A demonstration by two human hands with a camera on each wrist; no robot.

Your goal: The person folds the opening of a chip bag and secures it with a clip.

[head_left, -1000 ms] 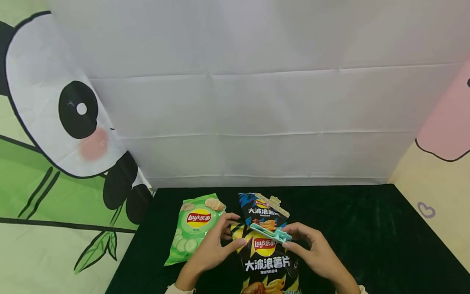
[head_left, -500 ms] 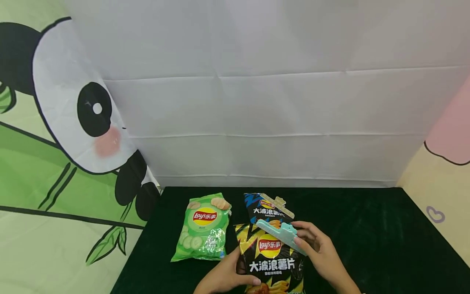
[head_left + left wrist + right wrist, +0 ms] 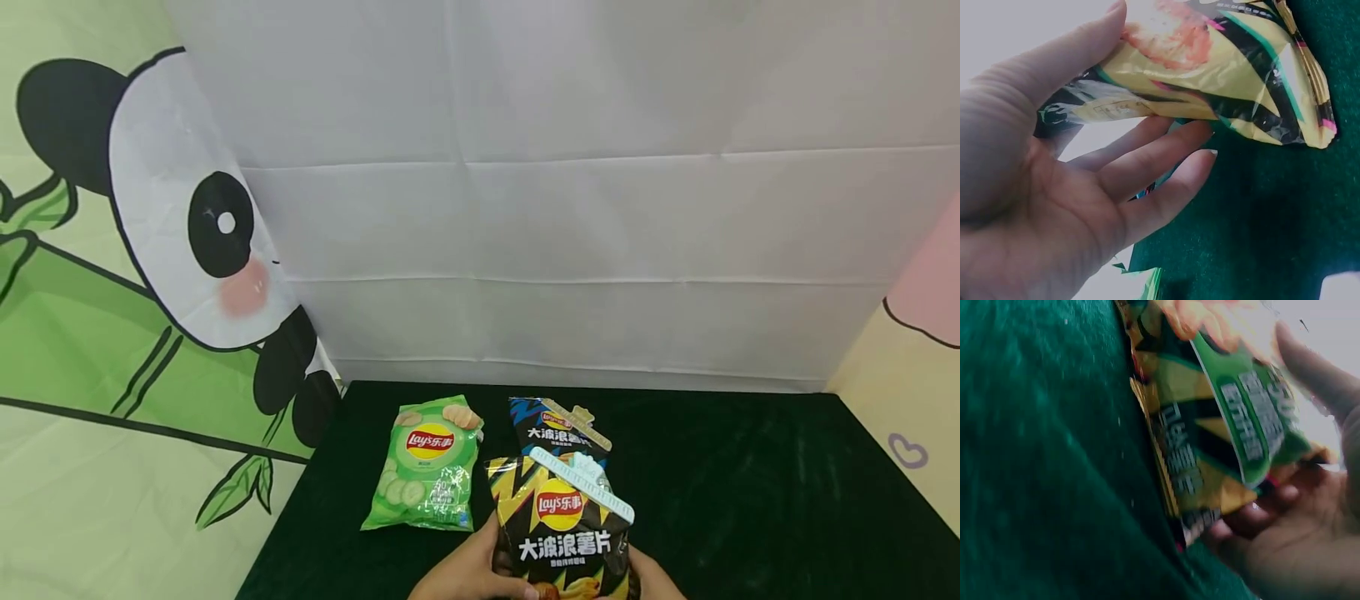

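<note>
the black chip bag (image 3: 561, 537) is cut off at its lower end by the bottom edge of the head view, and the two hands there are only partly visible; most of the right hand's (image 3: 654, 577) fingers are hidden behind the black chip bag. behind its top edge, a blue chip bag (image 3: 542, 435) with a beige clip (image 3: 576, 423) has its lower part covered. the black chip bag sits on the dark green cloth's (image 3: 757, 500) near side, glossy, puffed and crinkled, with yellow jagged patches, food pictures and a pale blue clip (image 3: 581, 485) slanting across its top right corner. the left hand (image 3: 467, 571) grips its left side, thumb in front, fingers half bent beneath; the right hand holds its right side between thumb and curled fingers. its label reads "lay's 乐事" and "大波浪薯片"; smaller print is blurred. a green chip bag (image 3: 427, 467), also marked "lay's 乐事", lies to its left.
</note>
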